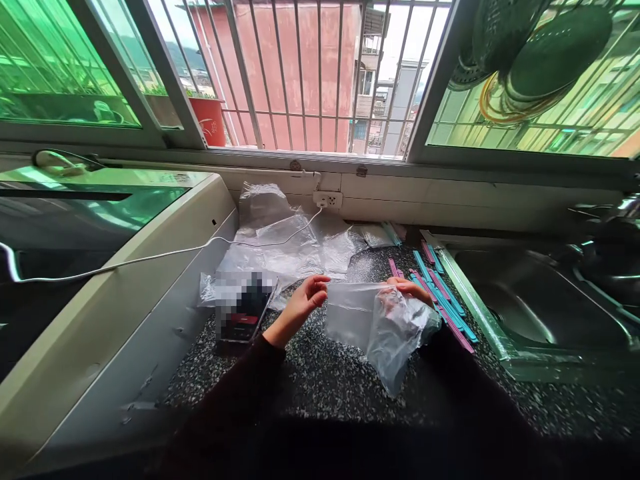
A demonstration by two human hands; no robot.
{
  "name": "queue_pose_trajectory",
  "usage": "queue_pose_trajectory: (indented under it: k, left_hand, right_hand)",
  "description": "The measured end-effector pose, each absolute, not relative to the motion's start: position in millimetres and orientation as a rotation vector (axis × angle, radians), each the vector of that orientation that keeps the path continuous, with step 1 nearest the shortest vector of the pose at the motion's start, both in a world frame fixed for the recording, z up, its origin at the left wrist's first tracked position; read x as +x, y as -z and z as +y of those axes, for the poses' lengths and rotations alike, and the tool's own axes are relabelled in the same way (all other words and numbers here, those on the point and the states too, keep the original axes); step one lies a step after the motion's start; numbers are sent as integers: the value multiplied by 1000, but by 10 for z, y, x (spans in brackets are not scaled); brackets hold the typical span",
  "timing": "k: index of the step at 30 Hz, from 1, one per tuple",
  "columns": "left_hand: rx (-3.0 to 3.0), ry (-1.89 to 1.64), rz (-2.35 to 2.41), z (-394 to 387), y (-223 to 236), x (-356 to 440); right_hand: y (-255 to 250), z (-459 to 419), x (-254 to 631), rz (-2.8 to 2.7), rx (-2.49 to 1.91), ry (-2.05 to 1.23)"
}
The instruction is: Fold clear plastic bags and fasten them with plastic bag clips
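Clear plastic, thin and creased, hangs between your two hands: a plastic bag (350,317) held above the speckled black countertop (320,393), its left part fairly flat and its right part crumpled and drooping to a point. Your right hand (410,290) grips it at the upper right, the fingers bent over the top edge and partly seen through the film. Your left hand (305,300) is at the upper left corner, thumb and fingertips only narrowly apart; you cannot tell from here whether they pinch the edge or merely sit against it. Just right of your right hand, pink strips (459,335) and turquoise strips (467,327) lie in a loose slanting bunch, beside the metal sink (505,357). Near your left forearm lies a smartphone (245,323), partly pixelated, and beyond it a spread of more clear plastic bags (285,247). A white cable (155,257) crosses over these to the wall socket (334,199). Behind the wall, window bars (300,80) stand before a pink building (320,40).
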State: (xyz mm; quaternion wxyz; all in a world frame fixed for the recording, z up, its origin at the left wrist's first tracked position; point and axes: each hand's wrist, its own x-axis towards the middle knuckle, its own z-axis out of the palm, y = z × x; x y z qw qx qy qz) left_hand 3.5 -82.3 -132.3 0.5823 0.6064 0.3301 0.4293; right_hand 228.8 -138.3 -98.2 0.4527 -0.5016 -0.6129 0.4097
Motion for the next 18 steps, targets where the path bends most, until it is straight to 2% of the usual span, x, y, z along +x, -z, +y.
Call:
queue_pose_trajectory:
  k: [6,13,18]
  left_hand:
    - [1483,-855,840,-880,1403,67]
    - [1123,-1033,879,-836,1371,-72]
    - [856,-1119,952,-786,1290,-82]
  right_hand:
    - [1018,-1409,2216,-1162,-866,-1579]
    - [1111,-1275,2295,-975,-866,-1710]
    - [1232,-1130,2348,-850,-1133,-1531]
